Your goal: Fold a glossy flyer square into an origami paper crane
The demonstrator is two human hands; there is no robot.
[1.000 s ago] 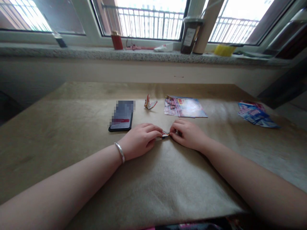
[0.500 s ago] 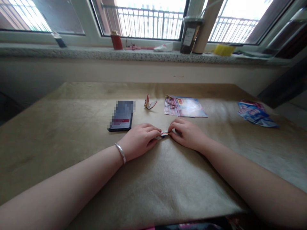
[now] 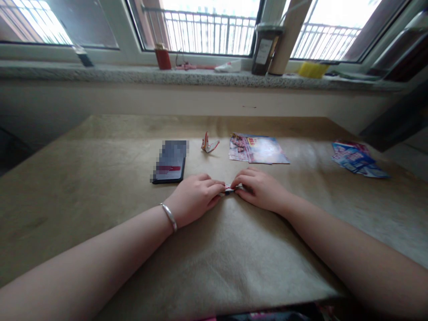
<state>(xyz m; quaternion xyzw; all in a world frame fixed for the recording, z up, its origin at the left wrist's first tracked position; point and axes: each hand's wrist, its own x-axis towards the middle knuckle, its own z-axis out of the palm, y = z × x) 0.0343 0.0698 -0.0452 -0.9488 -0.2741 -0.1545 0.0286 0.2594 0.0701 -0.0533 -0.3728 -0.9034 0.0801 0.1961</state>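
A small folded piece of printed paper (image 3: 228, 189), white with red and dark marks, lies low on the table between my hands. My left hand (image 3: 199, 195), with a silver bangle at the wrist, presses its left end under closed fingers. At the other end, the fingertips and thumb of my right hand (image 3: 259, 189) pinch the paper. Most of the paper is hidden by my fingers. Just beyond it stands a small folded paper shape (image 3: 209, 145) with red edges.
A phone (image 3: 170, 160), partly blurred out, lies left of my hands. Printed leaflets (image 3: 264, 149) rest behind my right hand, and blue folded papers (image 3: 357, 158) lie far right. Along the granite windowsill (image 3: 127, 75) stand a red container (image 3: 162, 56) and a dark lidded jar (image 3: 265, 49).
My right hand has shifted slightly left and nearer to me along the folded paper. My left hand has barely moved; the other things stay in place.
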